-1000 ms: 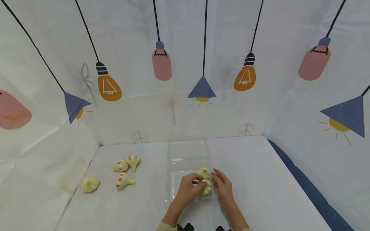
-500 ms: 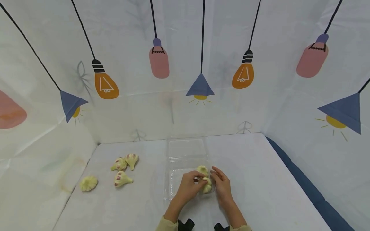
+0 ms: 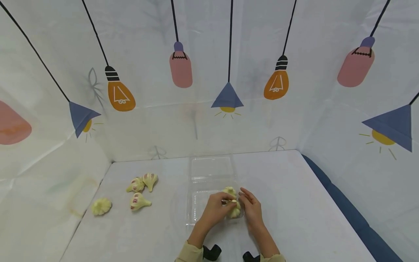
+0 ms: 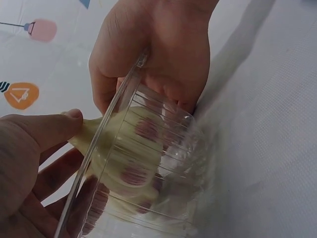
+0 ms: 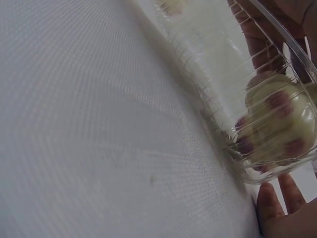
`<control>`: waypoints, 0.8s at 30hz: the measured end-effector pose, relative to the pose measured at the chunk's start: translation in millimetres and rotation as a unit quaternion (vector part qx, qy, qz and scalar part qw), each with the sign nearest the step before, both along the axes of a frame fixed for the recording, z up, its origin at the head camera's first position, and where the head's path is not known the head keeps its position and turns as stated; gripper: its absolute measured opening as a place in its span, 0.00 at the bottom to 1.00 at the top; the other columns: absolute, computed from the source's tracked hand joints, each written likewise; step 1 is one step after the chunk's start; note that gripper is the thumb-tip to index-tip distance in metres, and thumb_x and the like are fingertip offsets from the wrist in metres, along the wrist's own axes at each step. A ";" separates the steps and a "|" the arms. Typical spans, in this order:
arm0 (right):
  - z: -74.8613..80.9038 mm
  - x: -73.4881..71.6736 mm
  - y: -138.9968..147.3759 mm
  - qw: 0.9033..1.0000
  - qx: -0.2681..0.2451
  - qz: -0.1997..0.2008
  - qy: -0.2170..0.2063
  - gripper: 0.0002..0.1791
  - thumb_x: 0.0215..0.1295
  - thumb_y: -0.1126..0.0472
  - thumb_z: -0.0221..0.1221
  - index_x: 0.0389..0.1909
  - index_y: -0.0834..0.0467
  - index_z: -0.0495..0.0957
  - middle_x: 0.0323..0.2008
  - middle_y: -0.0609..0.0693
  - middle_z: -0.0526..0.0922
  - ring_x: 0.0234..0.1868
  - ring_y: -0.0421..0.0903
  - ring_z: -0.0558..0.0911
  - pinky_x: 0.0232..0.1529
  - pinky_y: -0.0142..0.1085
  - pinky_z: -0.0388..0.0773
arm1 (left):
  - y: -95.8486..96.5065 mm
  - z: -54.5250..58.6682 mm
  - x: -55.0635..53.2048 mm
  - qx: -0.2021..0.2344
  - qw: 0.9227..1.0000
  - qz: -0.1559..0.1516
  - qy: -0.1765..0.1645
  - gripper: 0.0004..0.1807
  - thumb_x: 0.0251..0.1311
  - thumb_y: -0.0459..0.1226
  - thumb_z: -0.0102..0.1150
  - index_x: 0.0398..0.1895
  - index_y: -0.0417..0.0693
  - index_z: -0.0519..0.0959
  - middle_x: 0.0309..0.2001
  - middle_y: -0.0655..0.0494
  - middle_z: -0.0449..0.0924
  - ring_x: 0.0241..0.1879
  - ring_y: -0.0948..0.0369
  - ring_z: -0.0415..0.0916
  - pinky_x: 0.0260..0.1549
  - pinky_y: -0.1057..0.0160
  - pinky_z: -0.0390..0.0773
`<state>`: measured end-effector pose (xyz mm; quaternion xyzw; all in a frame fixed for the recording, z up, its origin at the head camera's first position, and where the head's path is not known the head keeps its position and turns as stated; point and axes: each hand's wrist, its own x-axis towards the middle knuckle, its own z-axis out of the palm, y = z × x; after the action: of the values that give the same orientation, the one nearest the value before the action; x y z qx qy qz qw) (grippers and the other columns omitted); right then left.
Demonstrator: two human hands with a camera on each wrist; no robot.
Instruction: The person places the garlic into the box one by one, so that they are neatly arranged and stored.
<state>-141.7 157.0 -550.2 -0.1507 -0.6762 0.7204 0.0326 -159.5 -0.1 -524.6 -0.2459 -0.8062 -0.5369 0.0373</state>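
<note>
A clear plastic clamshell box [image 3: 190, 203] lies unfolded on the table in the head view, its lid [image 3: 212, 167] toward the back wall. Two pale garlic bulbs sit along its right side. My left hand [image 3: 215, 208] reaches over the box and pinches the stem of the nearer garlic bulb [image 4: 129, 148] between thumb and fingers; purple patches show on it through the ribbed wall. The farther bulb [image 3: 230, 190] lies just behind. My right hand [image 3: 251, 210] stays at the box's right side, fingers extended and relaxed along the wall, holding nothing.
On the left of the white table [image 3: 157, 233] are several more garlic bulbs: two touching [image 3: 135, 185], one nearer [image 3: 139, 202], and one by the left edge [image 3: 101, 206]. A white sheet printed with lamps [image 3: 209, 123] surrounds the table's back and sides.
The left hand's fingertips have shifted slightly on the stem of the nearer bulb. The right hand keeps its place, and the head view has moved a little.
</note>
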 end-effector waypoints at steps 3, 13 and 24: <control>0.5 -0.3 0.3 1.000 -0.001 -0.001 0.002 0.22 0.72 0.60 0.54 0.64 0.61 0.71 0.59 0.61 0.74 0.59 0.53 0.73 0.50 0.30 0.73 | 0.3 -0.8 -0.8 0.004 1.000 0.001 -0.003 0.06 0.55 0.34 0.70 0.36 0.44 0.85 0.35 0.60 0.84 0.39 0.65 0.80 0.37 0.63 0.81; 0.4 -2.2 -1.3 1.000 -0.010 -0.005 -0.002 0.21 0.72 0.62 0.55 0.64 0.60 0.72 0.59 0.61 0.75 0.57 0.52 0.74 0.48 0.29 0.74 | -0.2 -2.9 -3.0 0.006 1.000 -0.002 0.004 0.06 0.55 0.34 0.71 0.35 0.42 0.85 0.33 0.58 0.84 0.37 0.64 0.81 0.37 0.62 0.82; 0.7 -0.3 -0.4 1.000 0.001 0.001 -0.002 0.21 0.72 0.61 0.54 0.64 0.60 0.72 0.59 0.60 0.75 0.60 0.52 0.72 0.50 0.32 0.73 | -0.6 -3.9 0.1 -0.004 1.000 -0.002 -0.016 0.05 0.54 0.32 0.70 0.34 0.42 0.84 0.34 0.58 0.84 0.38 0.64 0.81 0.37 0.62 0.82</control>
<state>-142.0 156.6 -549.5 -0.1514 -0.6769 0.7197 0.0302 -159.4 -0.7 -528.4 -0.2387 -0.8085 -0.5375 0.0222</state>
